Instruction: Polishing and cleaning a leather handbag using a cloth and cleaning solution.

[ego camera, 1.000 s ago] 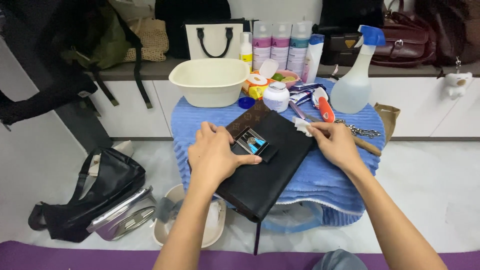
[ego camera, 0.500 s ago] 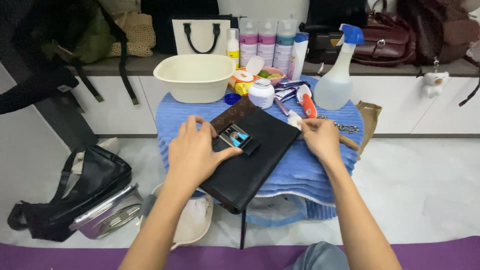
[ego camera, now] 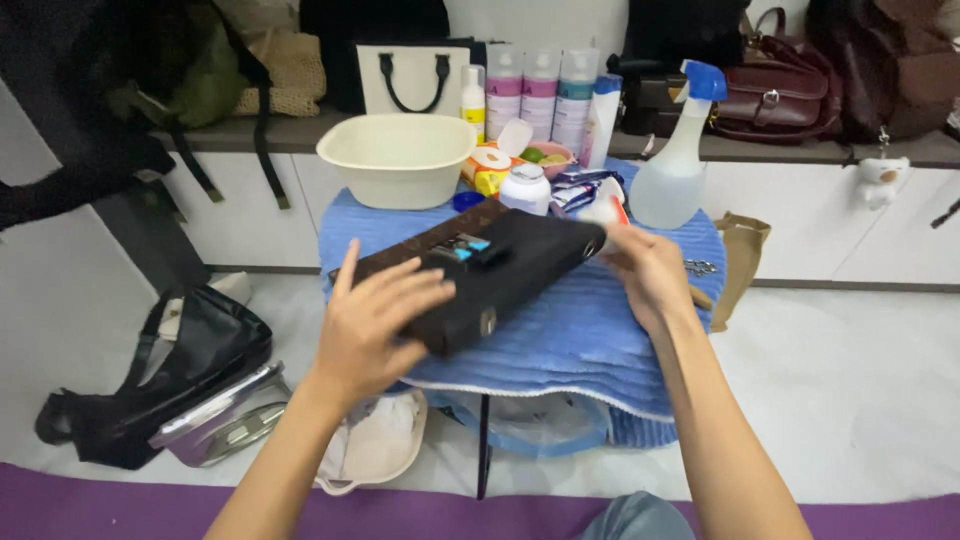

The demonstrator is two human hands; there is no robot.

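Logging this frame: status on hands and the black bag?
Left hand flat on black rectangular leather bag. Right hand at its far end, grip unclear. Bag on blue ribbed towel; clear spray bottle close behind.

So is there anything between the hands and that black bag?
No, nothing visible. The left hand lies right on the black bag, fingers spread over its near end. The right hand is at its far end, by the blue towel.

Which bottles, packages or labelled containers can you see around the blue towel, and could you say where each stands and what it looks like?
Three spray cans: back shelf, tall cylinders, pink and teal labels.
Spray bottle: right rear of towel, clear body, blue trigger.
White jar: behind the black bag, squat, round.
Yellow-capped bottle: beside the cans, slim, white.
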